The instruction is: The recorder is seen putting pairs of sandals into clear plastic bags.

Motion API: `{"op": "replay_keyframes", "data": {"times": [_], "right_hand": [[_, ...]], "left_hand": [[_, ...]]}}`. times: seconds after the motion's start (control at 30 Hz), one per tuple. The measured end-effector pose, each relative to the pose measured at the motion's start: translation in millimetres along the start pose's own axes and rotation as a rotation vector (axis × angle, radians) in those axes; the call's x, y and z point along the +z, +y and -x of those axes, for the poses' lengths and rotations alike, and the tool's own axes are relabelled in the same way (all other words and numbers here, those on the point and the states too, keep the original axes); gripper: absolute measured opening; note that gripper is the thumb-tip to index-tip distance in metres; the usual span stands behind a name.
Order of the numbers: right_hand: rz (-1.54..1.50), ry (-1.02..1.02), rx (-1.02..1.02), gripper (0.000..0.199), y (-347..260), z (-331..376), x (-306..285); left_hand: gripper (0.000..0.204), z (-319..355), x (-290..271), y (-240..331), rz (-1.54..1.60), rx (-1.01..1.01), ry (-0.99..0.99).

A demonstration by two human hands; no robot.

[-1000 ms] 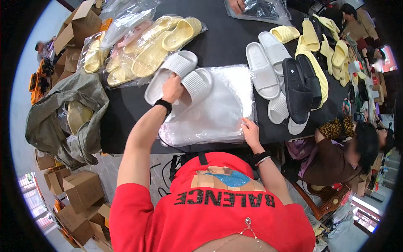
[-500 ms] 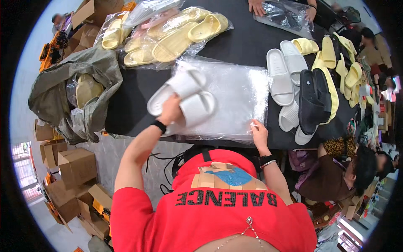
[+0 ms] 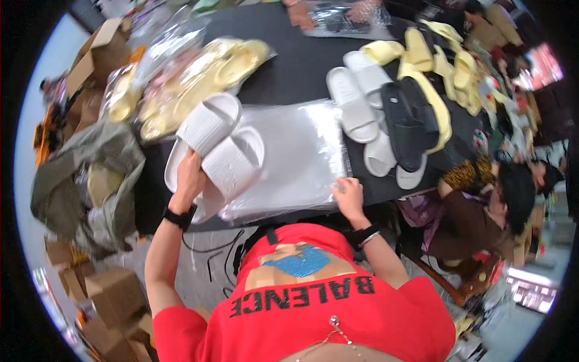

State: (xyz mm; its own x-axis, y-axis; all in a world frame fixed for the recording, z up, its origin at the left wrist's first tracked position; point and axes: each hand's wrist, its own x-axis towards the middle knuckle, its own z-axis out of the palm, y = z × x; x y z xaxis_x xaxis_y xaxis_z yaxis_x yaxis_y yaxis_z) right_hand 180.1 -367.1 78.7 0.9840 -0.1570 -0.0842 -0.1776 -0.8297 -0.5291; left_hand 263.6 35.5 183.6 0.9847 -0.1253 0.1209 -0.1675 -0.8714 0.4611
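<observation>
My left hand [image 3: 189, 180] is closed around a pair of white slide slippers [image 3: 232, 164], held side by side above the left part of a stack of clear plastic bags [image 3: 292, 142]. The bags lie flat on the black table in front of me. At their right near corner, my right hand [image 3: 348, 196] has its fingers curled and pinched on the bag's edge. Slightly blurred, the fingertips hide how many layers they grip. Right of the bags lie loose white slides [image 3: 351, 108], a black slide [image 3: 403, 130] and yellow slides [image 3: 418, 51].
Bagged yellow slippers [image 3: 208, 75] are piled at the far left. A grey-green sack [image 3: 54, 196] hangs by the table's left edge, above cardboard boxes [image 3: 114, 295]. Across the table, another person's hands [image 3: 300, 15] handle a clear bag [image 3: 347, 21]. A person [image 3: 482, 205] sits at right.
The view has turned, shifting the table's things leftward. My left hand has moved the white slides a little left across the bags. My right hand stays at the bag corner, fingers more curled.
</observation>
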Motion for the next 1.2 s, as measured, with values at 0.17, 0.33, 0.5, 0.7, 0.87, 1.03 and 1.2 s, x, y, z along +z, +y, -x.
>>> {"op": "replay_keyframes", "data": {"times": [0.17, 0.33, 0.5, 0.7, 0.87, 1.03, 1.2], "right_hand": [[-0.133, 0.213, -0.254, 0.058, -38.6, -13.3, -28.0], [-0.334, -0.167, -0.396, 0.078, -67.7, -24.1, -61.3], [-0.35, -0.111, -0.161, 0.069, -67.5, -21.7, -68.5], [-0.815, -0.226, -0.186, 0.054, -61.1, -41.6, -64.8], [-0.829, 0.013, -0.19, 0.038, -41.1, -74.9, -110.1], [-0.946, 0.345, -0.009, 0.05, -1.0, -134.8, -194.3], [-0.663, 0.201, 0.056, 0.086, 13.3, -156.1, -185.2]], "left_hand": [[0.038, -25.3, 29.7, 62.0, 0.074, 0.339, -0.14], [0.02, -41.6, 52.8, 105.2, -0.035, 0.63, -0.293], [0.019, -47.6, 57.1, 135.7, -0.082, 0.693, -0.302], [0.025, -59.7, 55.2, 157.5, 0.059, 0.654, -0.285], [0.048, -69.0, 32.9, 164.3, 0.375, 0.449, -0.028], [0.033, -70.9, 3.5, 119.7, 0.564, 0.082, 0.002], [0.024, -53.1, 11.3, 98.7, 0.655, -0.017, -0.062]]}}
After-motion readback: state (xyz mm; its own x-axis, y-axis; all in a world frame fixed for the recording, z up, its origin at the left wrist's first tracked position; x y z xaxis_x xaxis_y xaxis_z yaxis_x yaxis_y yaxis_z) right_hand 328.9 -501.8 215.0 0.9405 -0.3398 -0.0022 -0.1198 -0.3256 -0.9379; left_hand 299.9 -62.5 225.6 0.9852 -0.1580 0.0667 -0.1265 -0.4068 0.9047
